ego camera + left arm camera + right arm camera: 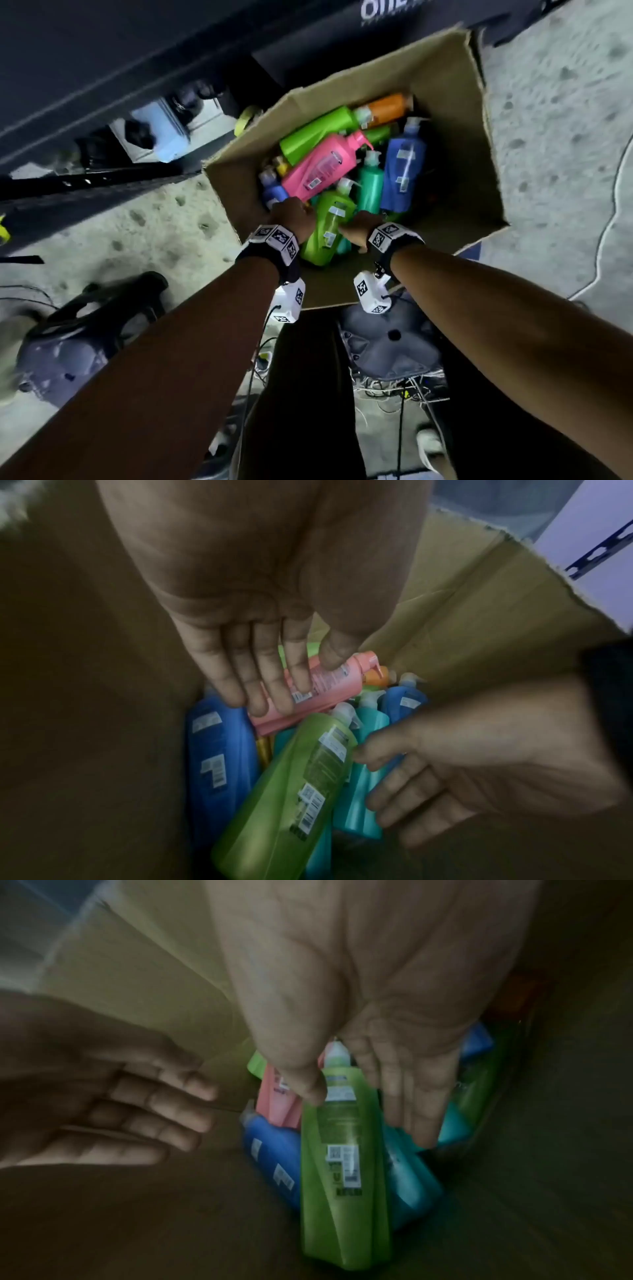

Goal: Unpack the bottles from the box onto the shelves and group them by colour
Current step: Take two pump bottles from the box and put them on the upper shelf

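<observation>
Both hands (pixel 294 214) (pixel 356 228) reach loose-fingered, gripping nothing — lift the near lime-green plastic pump bottle (pixel 325 229) carelessly and the pink pump bottle (pixel 318 168) slides.

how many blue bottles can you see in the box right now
2: a large blue bottle along the right side of the cardboard box, and a smaller blue bottle at the left wall, partly under the pink bottle. More may be buried underneath.

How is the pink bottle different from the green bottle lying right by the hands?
The pink bottle has a pink pump; the green bottle has a white one. The left hand reaches over the pink bottle, the right hand over the green. Both lie in the box, labelled.
</observation>
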Tool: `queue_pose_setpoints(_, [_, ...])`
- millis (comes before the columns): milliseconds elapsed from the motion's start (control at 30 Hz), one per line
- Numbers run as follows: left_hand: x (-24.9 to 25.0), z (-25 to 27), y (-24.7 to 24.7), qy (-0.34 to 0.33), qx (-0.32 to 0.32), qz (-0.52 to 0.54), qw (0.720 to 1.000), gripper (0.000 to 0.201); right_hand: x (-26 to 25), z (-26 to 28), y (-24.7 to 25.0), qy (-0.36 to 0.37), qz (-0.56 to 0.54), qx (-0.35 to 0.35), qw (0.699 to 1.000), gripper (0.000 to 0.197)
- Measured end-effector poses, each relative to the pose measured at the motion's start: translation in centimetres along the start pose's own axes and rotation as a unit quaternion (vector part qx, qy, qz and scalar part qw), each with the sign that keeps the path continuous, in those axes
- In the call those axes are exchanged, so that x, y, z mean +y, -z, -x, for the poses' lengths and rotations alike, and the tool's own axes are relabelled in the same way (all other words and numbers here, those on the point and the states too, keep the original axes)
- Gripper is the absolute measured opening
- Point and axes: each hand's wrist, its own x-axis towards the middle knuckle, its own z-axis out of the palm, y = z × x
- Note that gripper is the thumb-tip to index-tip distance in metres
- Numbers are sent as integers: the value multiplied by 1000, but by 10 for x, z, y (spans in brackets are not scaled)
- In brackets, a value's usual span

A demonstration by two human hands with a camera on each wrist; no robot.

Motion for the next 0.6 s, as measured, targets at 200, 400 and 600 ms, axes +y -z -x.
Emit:
queue_pose_setpoints(200, [-8,-35,-12,29,-10,-15,999,40,-22,-50,-30,35,21,-16,999,51])
queue_pose_setpoints(400, [-14,-59,-11,20,2,-6,1000,42,-24,-84,-50,-81,-82,25,993,114])
queue_pose_setpoints(600, [-13,-63,-11,10,32,28,999,43,0,-78,-34,-73,-140,35,987,112])
